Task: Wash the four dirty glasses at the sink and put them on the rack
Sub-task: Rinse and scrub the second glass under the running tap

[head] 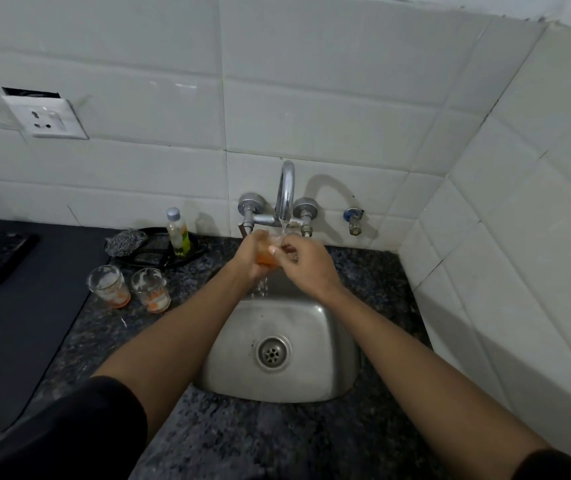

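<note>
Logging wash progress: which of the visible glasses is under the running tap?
The small clear orange-stained glass gripped by both hands, left and right; the two foamy stained glasses stand on the counter.

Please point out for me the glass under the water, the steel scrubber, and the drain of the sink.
Clear glass with orange residue (267, 258): head view, orange lower wall between the hands.
Grey steel wool scrubber (125, 242): head view, its middle.
Round metal sink drain (273, 351): head view, strainer centre.

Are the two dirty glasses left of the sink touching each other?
Apart. The head view shows a narrow strip of dark countertop between the left glass and the right glass, from rims to bases.
</note>
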The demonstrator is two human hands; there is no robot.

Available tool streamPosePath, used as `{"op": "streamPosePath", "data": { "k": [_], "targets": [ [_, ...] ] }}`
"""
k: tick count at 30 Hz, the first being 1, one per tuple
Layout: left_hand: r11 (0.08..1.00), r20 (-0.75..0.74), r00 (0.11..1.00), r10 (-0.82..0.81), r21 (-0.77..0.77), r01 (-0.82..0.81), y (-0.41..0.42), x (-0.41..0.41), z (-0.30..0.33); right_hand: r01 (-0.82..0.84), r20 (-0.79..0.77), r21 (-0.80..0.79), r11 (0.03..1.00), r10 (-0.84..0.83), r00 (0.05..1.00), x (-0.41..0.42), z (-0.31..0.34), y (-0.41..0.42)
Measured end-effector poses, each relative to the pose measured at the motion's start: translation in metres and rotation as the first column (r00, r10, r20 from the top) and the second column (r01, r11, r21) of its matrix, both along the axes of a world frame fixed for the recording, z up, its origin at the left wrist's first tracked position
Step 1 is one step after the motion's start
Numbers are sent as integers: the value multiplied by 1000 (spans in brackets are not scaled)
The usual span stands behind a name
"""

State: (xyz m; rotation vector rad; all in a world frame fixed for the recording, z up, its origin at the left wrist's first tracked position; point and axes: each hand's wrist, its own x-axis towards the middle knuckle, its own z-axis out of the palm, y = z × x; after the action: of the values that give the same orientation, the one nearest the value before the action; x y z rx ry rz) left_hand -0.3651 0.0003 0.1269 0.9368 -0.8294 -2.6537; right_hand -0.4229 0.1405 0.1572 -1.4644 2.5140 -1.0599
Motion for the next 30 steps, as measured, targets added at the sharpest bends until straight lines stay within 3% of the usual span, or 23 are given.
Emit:
{"op": "streamPosePath", "data": {
  "k": [2,6,13,19,30],
  "targets": [
    [999,21,1000,20,-39,-19,-1,1,0,84,9,-94,992,-83,996,-1,-5,6],
    [980,127,980,153,-149,-134,-2,1,-3,162,79,-139,977,-152,985,0,-17,14],
    [912,151,943,298,-336,-234,1,4,-4,93,212,47,995,-101,972,-6,-31,17],
    [829,109,930,351,-498,-255,9,9,6,33,254,65,997,-49,966,-8,-34,18],
    [694,-3,937,349,-671,-261,10,13,12,-114,72,118,986,106,992,-7,-37,19]
  ]
}}
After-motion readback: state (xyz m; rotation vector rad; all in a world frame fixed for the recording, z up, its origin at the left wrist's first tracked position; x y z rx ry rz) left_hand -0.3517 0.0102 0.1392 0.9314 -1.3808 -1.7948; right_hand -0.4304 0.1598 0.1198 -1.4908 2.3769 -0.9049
